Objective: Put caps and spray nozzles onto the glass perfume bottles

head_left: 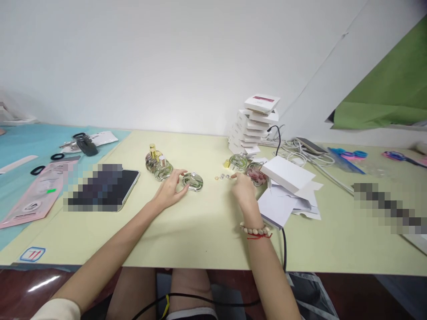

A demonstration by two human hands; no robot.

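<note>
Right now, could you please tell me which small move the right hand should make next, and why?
I'd probably have the right hand pick up the nearest small silver piece: its index fingertip is right beside it, while the left hand steadies the green bottle.

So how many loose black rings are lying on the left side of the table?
2: one black ring just left of the dark jar, the other ring farther left and nearer the camera. Blurring nearby could hide more.

The loose pieces (222, 176) are too small to identify; pixelation hides much of the tablet (128, 187).
</note>
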